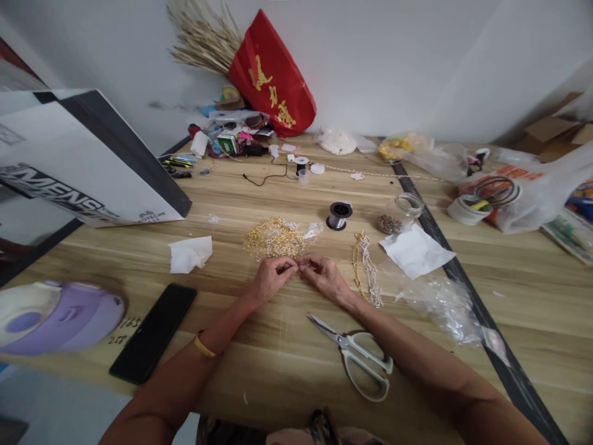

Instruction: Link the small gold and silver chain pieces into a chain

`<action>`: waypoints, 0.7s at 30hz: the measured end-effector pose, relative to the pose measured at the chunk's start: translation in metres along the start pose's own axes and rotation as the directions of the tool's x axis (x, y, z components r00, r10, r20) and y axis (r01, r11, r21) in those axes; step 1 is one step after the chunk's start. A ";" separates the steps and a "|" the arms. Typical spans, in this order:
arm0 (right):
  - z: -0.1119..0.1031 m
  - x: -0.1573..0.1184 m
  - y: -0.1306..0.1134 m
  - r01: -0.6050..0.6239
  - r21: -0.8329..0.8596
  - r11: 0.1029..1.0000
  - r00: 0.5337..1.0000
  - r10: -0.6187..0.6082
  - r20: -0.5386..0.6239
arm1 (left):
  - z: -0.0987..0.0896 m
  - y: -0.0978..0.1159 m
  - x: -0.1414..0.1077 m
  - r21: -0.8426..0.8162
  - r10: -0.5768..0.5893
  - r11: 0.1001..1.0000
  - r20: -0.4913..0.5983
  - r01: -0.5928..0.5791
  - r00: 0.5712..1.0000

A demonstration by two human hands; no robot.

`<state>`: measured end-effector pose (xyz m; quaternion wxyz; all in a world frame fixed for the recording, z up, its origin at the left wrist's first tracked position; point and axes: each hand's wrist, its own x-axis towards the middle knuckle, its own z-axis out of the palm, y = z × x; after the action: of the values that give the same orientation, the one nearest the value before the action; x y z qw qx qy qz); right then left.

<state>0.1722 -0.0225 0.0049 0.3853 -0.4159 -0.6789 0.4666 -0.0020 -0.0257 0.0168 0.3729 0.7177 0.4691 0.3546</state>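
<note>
My left hand [273, 275] and my right hand [322, 273] meet fingertip to fingertip over the middle of the wooden table. Both are pinched closed; whatever lies between the fingertips is too small to make out. Just beyond them spreads a tangled pile of gold and silver chains [278, 238]. To the right of my right hand lie a gold chain [356, 262] and a silver chain [368, 269], side by side. Scissors with pale handles [349, 349] rest below my right hand, their tips pointing up and left. A spool of thin wire [340, 214] stands behind the hands.
At left are a black phone [152, 334], a purple and white case [65, 315], a crumpled tissue [190, 253] and a large box [92, 161]. To the right are a glass jar [405, 210], white paper [416, 250] and clear plastic bags [447, 309]. Clutter lines the wall.
</note>
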 end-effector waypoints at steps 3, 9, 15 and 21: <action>0.001 0.001 0.002 -0.092 0.156 0.984 0.995 0.083 0.061 | 0.000 0.001 0.000 -0.071 -0.024 0.997 0.014 0.025 1.000; 0.006 0.002 0.001 -0.189 0.334 0.923 0.979 0.154 0.131 | 0.002 -0.001 0.000 -0.049 -0.026 0.999 -0.013 0.025 1.000; 0.006 0.005 0.003 -0.232 0.395 0.889 0.971 0.189 0.145 | 0.004 -0.004 0.000 -0.069 -0.046 0.997 -0.024 0.044 0.999; 0.001 0.004 0.003 -0.082 0.163 0.983 0.992 0.066 0.105 | 0.004 -0.006 0.001 -0.104 -0.084 0.991 0.002 0.084 0.996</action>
<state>0.1704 -0.0188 0.0019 0.3670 -0.3836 -0.6398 0.5558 -0.0009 -0.0240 0.0103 0.4236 0.6765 0.4804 0.3634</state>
